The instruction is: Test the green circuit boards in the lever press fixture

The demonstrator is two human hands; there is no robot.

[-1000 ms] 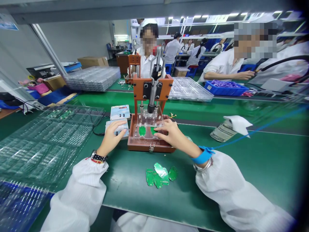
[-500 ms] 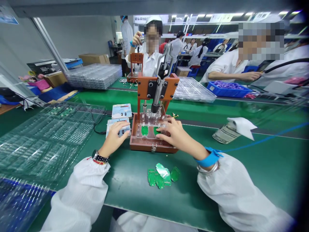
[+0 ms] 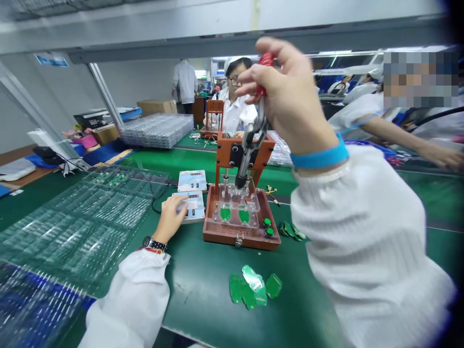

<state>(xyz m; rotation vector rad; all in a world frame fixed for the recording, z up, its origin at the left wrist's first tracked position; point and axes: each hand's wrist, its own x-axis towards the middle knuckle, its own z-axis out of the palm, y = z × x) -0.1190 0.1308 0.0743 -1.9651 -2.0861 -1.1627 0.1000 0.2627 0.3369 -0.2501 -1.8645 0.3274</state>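
My right hand [image 3: 286, 87] is raised and wrapped round the red-covered lever handle [image 3: 266, 60] of a toggle-clamp test fixture [image 3: 241, 234]. Two small green circuit boards, a left one [image 3: 225, 213] and a right one [image 3: 244, 215], sit in the clear plate of the fixture's brown base. Resting on the nearer of two digital meter boxes [image 3: 195, 209] is my left hand [image 3: 172, 215], fingers spread and holding nothing. The second meter box [image 3: 191, 181] stands just behind. Several loose green boards [image 3: 250, 286] lie in front of the fixture.
Clear plastic trays [image 3: 83, 227] cover the left of the table. More green boards [image 3: 292, 231] lie right of the fixture, partly behind my sleeve. Stacked trays [image 3: 155, 129] stand at the back left. A co-worker [image 3: 235, 106] sits opposite behind another fixture [image 3: 214, 116]. A shelf beam [image 3: 163, 41] crosses overhead.
My right hand has left the board plate and risen to grip the lever handle, which is now pulled toward me. My left hand stays by the meter box. The head view has shifted.
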